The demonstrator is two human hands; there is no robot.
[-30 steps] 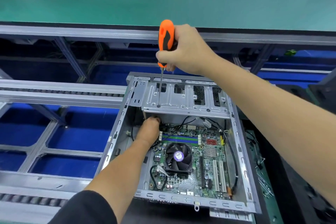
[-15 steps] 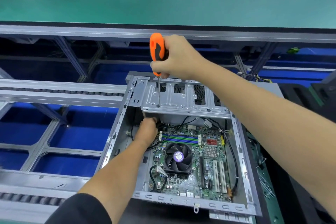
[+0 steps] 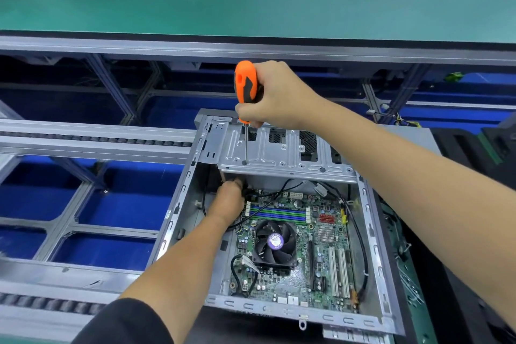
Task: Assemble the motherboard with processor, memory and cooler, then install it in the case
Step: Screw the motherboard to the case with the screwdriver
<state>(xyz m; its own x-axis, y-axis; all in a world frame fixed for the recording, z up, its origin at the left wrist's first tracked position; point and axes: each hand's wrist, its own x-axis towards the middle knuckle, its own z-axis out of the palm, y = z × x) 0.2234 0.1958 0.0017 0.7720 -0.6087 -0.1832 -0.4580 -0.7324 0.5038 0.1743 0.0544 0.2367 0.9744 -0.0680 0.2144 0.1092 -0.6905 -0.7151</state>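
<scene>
An open grey computer case (image 3: 178,212) lies flat in front of me. The green motherboard (image 3: 326,260) sits inside it, with a black cooler fan (image 3: 275,243) and blue and green memory slots (image 3: 279,213). My right hand (image 3: 282,98) grips an orange and black screwdriver (image 3: 245,86) held upright. Its shaft passes down through a hole in the metal drive cage (image 3: 279,153) at the case's far end. My left hand (image 3: 229,201) reaches under the cage's near left corner, directly below the shaft. Its fingertips are hidden under the cage.
A green bench top (image 3: 251,0) runs across the back. Grey roller conveyor rails (image 3: 92,139) lie to the left, over blue panels. Black cables loop along the case's inner walls. Black foam blocks (image 3: 469,148) and loose wires lie to the right of the case.
My right hand and the screwdriver have come down, and the shaft has sunk deeper through the hole in the cage. My left hand stays under the cage.
</scene>
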